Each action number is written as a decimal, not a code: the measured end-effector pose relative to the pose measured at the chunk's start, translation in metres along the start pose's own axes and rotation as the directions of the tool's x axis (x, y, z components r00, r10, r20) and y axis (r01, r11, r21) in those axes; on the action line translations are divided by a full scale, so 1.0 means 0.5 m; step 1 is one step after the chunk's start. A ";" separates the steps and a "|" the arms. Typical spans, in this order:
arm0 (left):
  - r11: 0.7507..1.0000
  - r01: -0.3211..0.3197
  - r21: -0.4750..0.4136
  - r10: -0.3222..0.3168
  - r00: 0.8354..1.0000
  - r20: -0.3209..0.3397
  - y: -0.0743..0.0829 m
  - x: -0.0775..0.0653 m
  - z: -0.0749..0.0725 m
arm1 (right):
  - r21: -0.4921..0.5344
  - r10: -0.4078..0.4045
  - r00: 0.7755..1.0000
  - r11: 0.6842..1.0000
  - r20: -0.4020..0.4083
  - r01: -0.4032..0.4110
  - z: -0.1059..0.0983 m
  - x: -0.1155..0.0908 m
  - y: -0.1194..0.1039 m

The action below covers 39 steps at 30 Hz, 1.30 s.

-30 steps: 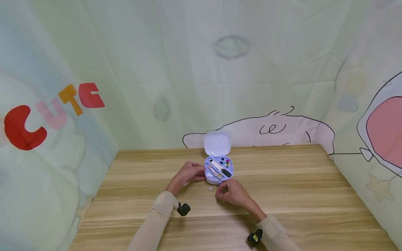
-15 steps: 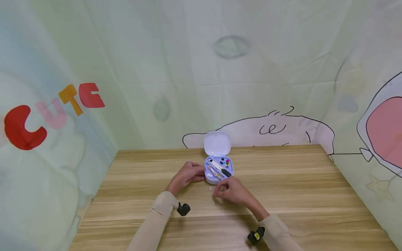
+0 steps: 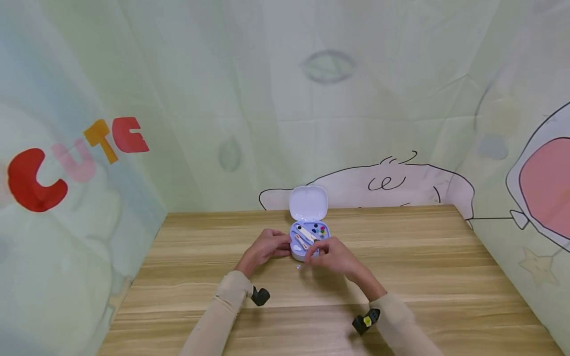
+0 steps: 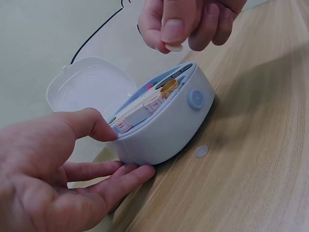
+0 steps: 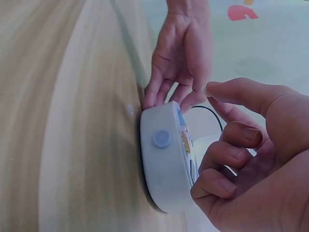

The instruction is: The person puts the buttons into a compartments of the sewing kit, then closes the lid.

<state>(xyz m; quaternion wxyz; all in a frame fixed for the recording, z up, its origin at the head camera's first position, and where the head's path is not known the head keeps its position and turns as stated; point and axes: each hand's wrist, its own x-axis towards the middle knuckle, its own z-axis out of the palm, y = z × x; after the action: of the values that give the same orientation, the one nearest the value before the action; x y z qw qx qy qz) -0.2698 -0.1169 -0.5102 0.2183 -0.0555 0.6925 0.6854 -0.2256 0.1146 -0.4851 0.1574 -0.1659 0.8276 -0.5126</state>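
Observation:
An open white-and-blue sewing kit box [image 4: 159, 140] stands on the table with its lid [image 3: 308, 203] tipped back. My left hand [image 3: 267, 244] grips its left side, thumb on the rim and fingers low against the wall. Over the box's front edge, my right hand [image 3: 334, 255] pinches a small whitish disc [image 4: 174, 48], like a button, between thumb and forefinger. Inside are a tape measure [image 4: 149, 107], a gold thimble [image 4: 169, 88], a white tool [image 3: 306, 232] and several coloured buttons or pins [image 3: 322, 228]. The right hand hides the box's front right corner in the head view.
A small clear disc [image 4: 201, 151] lies on the wooden table [image 3: 213, 227] just before the box. Behind the table hangs a printed curtain [image 3: 267, 99], close to the raised lid.
My right hand has risen from the table in front of the box and moved forward over its front edge. The left hand and the box have stayed put.

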 end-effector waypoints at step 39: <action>1.000 -0.003 -0.001 0.003 1.000 0.009 -0.002 0.004 -0.003 | 0.212 0.304 0.934 0.941 -0.187 -0.263 -0.086 0.081 -0.010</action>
<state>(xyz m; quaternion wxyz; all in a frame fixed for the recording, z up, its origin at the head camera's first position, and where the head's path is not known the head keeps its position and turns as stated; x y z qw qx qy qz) -0.2716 -0.1177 -0.5121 0.2203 -0.0517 0.6912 0.6863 -0.2798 0.1290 -0.4661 0.1534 0.0278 0.8043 -0.5735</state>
